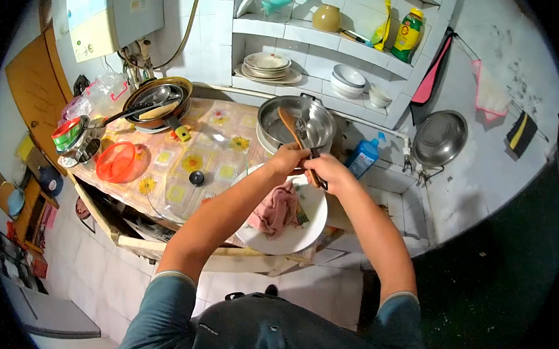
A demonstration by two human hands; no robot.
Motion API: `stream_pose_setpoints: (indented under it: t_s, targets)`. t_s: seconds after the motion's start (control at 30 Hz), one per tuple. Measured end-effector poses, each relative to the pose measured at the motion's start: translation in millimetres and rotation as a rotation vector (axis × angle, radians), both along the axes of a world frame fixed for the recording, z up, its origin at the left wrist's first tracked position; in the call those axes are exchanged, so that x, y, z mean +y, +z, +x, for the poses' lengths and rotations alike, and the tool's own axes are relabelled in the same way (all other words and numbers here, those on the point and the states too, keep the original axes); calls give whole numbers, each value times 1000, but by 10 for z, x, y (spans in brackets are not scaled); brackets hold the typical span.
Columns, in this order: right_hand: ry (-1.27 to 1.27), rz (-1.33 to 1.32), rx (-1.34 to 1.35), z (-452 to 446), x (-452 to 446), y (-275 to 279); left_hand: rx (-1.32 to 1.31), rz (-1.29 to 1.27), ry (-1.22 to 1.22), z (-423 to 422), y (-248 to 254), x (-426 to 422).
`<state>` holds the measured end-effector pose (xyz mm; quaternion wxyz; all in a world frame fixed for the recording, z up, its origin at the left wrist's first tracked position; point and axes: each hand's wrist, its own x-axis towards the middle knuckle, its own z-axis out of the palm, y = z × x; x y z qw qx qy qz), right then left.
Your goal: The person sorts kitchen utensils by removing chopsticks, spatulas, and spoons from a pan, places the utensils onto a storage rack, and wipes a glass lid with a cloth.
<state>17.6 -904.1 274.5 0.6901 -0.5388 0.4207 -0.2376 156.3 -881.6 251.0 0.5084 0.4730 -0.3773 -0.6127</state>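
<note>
My left hand and my right hand meet above the near edge of a steel basin. Fingers of both are closed around a bundle of utensil handles. A wooden spatula points up and away from them over the basin. Beside it lies a metal utensil with a dark handle; its head blends into the shiny basin. Which hand bears which handle is partly hidden by the fingers. Below the hands, a pink cloth lies crumpled in a white basin.
A wok holding pans and utensils, a red strainer basket and a small black lid sit on the patterned tablecloth. Right of the steel basin stands a blue bottle. Shelves hold stacked plates and bowls.
</note>
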Motion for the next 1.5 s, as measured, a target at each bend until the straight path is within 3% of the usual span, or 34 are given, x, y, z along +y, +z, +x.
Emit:
stream_pose_setpoints:
  t_s: [0.17,0.33,0.47,0.53,0.67,0.73,0.8,0.83,0.93,1.0,1.07,1.2,1.33,1.4,1.5]
  targets:
    - [123,59,176,-41,-314,141,121,65,19,34,-185,-339]
    - [114,183,116,-103,-512,122,132,60,55,73,-135,-401]
    - [59,304,-24,-228,-576,128,21,100,58,246,-234,-525]
    - [-36,261,-226,-255,-615,-44,-205,108,44,324,-229,-559]
    - [-104,352,-348,-181,-517,-166,-246,60,66,536,-266,-627]
    - [-30,341,-422,-139,-479,-252,-161,77,106,592,-240,-639]
    - [2,182,-434,-100,-418,-301,-353,94,84,706,-197,-599]
    - [15,151,-443,-110,-417,-345,-286,132,87,679,-59,-470]
    - [-48,162,-448,-179,-329,-327,-258,61,-55,688,23,-103]
    - [19,175,-470,-225,-364,-398,-317,63,12,612,11,3]
    - [5,79,-458,-208,-358,-415,-213,-133,78,632,-167,-33]
    - [-116,42,-401,-187,-294,-357,-236,-139,187,593,-333,-129]
    - [-204,-49,-359,-477,-142,-329,-445,-271,177,660,-164,328]
    - [-226,-139,-319,-736,-33,-298,-506,-469,101,840,-76,634]
    - [-439,-156,-300,-1208,122,-470,-567,-316,-150,1224,483,1295]
